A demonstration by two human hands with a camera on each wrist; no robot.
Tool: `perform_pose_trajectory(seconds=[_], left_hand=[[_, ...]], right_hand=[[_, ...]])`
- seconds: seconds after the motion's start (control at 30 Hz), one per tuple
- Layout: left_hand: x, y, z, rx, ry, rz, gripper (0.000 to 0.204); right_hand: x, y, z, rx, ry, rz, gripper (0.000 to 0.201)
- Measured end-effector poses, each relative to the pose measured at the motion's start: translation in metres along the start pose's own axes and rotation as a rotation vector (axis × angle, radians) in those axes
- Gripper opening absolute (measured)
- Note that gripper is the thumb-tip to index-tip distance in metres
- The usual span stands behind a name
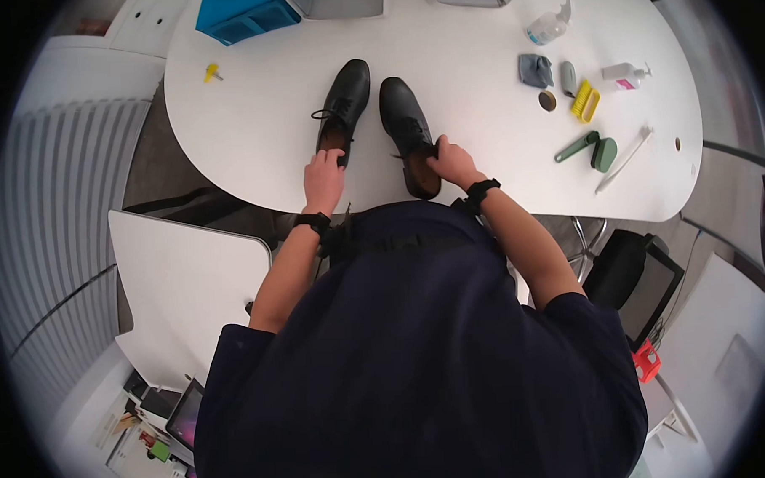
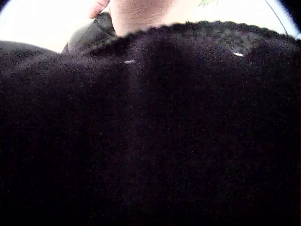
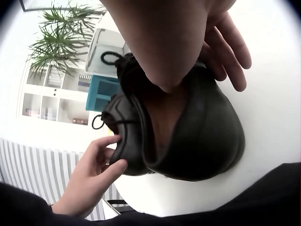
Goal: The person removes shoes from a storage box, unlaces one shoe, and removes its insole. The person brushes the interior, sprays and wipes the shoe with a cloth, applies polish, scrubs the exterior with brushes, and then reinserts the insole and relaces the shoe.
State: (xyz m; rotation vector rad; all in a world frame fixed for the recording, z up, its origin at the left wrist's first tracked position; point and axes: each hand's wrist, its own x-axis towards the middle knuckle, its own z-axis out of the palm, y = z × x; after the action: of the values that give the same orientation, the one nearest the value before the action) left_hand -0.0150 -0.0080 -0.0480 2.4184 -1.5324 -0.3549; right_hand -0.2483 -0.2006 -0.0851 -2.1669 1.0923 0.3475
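A person is standing at the tabletop, and both hands are busy, each on its own black lace-up shoe. The left hand is holding the left shoe at its heel; the right hand is gripping the right shoe by the collar, thumb inside the opening. The shoes are lying near the front edge, toes pointing away. To my eye this step is about positioning the pair, and the next move is calling for even control of both heels before letting go.

To the right, a spray bottle, a gray cloth, a yellow brush and a pump bottle are standing or lying about. Beyond, a leafy plant is rising above white shelving, and a dark chair is waiting behind.
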Motion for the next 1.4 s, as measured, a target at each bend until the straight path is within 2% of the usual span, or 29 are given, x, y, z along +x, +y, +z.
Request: perform_pose_trajectory(seconds=[0.03, 0.2, 0.27, 0.37, 0.5, 0.6, 0.67, 0.7, 0.77, 0.8, 0.87, 0.9, 0.97, 1.03, 1.2, 1.27, 1.33, 1.4], left_hand=[[0.002, -0.003, 0.0, 0.01, 0.01, 0.013, 0.03], [0.007, -0.014, 0.005, 0.046, 0.022, 0.022, 0.027], [0.005, -0.017, 0.005, 0.08, 0.079, 0.004, 0.023], [0.005, -0.02, 0.003, 0.18, 0.086, -0.027, 0.019], [0.004, -0.03, 0.004, 0.158, 0.102, -0.053, 0.021], [0.0, -0.022, 0.001, 0.122, 0.055, -0.078, 0.024], [0.0, 0.01, -0.012, 0.255, 0.242, -0.008, 0.026], [0.004, 0.021, -0.015, 0.253, 0.24, -0.004, 0.026], [0.014, 0.04, -0.014, 0.059, 0.205, 0.126, 0.028], [0.021, 0.046, -0.011, 0.057, 0.207, 0.127, 0.028], [0.035, 0.059, -0.003, -0.327, -0.061, 0.262, 0.028], [0.043, 0.065, 0.0, -0.328, -0.061, 0.263, 0.028], [0.056, 0.078, 0.004, -0.513, -0.378, 0.217, 0.03], [0.063, 0.091, 0.01, -0.523, -0.405, 0.218, 0.031], [0.067, 0.114, 0.028, -0.516, -0.501, 0.22, 0.03], [0.064, 0.116, 0.035, -0.429, -0.406, 0.246, 0.027], [0.065, 0.115, 0.039, -0.404, -0.419, 0.233, 0.026], [0.066, 0.114, 0.043, -0.38, -0.427, 0.216, 0.026]], right_hand=[[-0.007, 0.009, -0.001, 0.042, -0.002, -0.012, 0.043], [-0.029, 0.037, 0.004, 0.106, 0.031, 0.039, 0.041], [-0.033, 0.039, 0.002, 0.108, 0.059, 0.058, 0.04], [-0.04, 0.041, -0.003, 0.178, -0.009, 0.074, 0.04], [-0.041, 0.041, -0.008, 0.203, -0.042, 0.059, 0.039], [-0.041, 0.037, -0.009, 0.107, -0.03, 0.043, 0.037], [-0.045, 0.026, -0.014, 0.021, -0.009, 0.032, 0.037], [-0.046, 0.019, -0.02, -0.021, -0.019, -0.022, 0.035], [-0.05, 0.013, -0.019, -0.063, -0.031, -0.073, 0.035], [-0.05, 0.012, -0.018, -0.075, 0.003, -0.088, 0.034], [-0.054, 0.013, -0.02, -0.088, 0.036, -0.102, 0.033], [-0.058, 0.013, -0.022, -0.054, 0.002, -0.166, 0.032], [-0.07, 0.008, -0.029, -0.017, -0.029, -0.226, 0.031], [-0.082, 0.004, -0.039, 0.181, -0.071, -0.291, 0.03], [-0.105, -0.005, -0.065, 0.35, -0.03, -0.275, 0.029], [-0.114, -0.011, -0.074, 0.429, -0.048, -0.254, 0.029], [-0.119, -0.017, -0.08, 0.524, -0.129, -0.247, 0.03], [-0.117, -0.017, -0.077, 0.527, -0.138, -0.267, 0.031]])
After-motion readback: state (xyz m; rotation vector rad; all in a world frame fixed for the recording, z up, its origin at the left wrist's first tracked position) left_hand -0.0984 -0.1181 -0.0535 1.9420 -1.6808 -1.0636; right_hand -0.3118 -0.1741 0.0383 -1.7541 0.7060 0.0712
